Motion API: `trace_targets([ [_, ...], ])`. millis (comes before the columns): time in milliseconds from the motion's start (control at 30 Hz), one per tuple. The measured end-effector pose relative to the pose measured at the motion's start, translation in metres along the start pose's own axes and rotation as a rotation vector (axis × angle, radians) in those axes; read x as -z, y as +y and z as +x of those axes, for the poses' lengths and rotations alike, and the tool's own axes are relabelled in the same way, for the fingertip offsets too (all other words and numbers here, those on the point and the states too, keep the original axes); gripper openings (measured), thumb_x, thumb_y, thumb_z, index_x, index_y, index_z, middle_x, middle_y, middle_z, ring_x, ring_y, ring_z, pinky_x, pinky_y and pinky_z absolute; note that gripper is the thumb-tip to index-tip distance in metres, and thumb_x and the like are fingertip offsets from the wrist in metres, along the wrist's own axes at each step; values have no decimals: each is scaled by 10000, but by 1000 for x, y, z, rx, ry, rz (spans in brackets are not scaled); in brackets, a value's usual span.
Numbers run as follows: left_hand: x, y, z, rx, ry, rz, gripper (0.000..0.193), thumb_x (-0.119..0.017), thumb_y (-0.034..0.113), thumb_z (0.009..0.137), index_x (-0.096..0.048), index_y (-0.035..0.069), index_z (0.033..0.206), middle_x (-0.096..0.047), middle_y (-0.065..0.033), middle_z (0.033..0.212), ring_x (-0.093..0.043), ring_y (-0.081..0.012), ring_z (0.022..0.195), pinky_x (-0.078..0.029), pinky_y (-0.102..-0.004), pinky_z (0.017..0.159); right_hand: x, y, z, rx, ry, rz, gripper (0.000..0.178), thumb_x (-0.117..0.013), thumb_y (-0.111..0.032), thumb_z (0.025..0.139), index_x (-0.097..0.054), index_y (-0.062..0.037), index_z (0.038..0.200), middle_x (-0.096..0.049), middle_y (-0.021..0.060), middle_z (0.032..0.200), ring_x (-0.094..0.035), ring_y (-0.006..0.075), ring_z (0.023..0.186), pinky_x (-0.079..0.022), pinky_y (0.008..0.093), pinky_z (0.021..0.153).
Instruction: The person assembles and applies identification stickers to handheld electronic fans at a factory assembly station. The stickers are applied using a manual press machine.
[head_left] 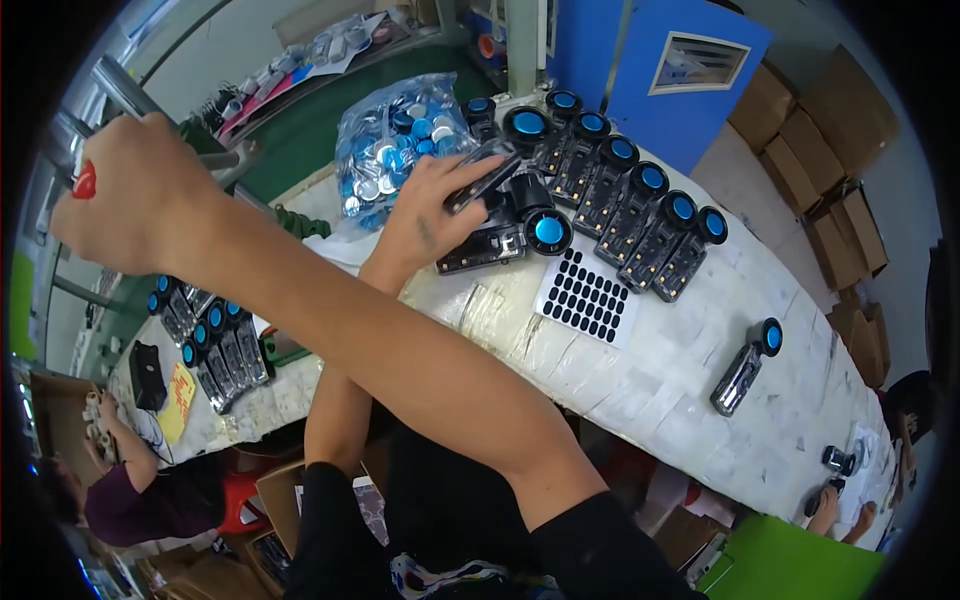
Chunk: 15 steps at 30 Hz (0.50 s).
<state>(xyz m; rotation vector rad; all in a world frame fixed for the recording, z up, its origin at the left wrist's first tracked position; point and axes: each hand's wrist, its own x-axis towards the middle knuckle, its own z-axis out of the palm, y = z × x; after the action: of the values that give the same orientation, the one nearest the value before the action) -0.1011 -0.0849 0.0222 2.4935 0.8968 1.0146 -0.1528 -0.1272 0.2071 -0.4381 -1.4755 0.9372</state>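
Above the white table [655,375], the left hand [428,212] clasps a black device [487,182], long axis slanting away rightward; it lies well right of the right hand [140,198], whose crossing arm ends in a fist around a red knob [85,180].

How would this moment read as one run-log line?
left hand: holds black part | right hand: fist at metal bars | right forearm: crosses over left forearm | near left hand: bag of discs
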Motion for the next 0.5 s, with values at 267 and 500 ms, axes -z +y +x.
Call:
trace_targets([
  [267,2,-40,14,-46,-119,214,462,-604,148,769,-670,207,1223,-588,-143,1269,-490,-366,1074,-387,-448,997,-5,0,1,39,50,-48,302,-645,-260,697,-671,41,703,-661,298,823,-670,417,844,-549,413,820],
  [500,-53,73,-25,-258,116,200,355,-731,48,698,-715,139,1041,-619,-93,987,-547,-306,897,-420,-432,797,-11,3,14,-111,195,-312,282,-657,-277,697,-682,3,725,-672,250,823,-679,378,837,-553,428,804],
])
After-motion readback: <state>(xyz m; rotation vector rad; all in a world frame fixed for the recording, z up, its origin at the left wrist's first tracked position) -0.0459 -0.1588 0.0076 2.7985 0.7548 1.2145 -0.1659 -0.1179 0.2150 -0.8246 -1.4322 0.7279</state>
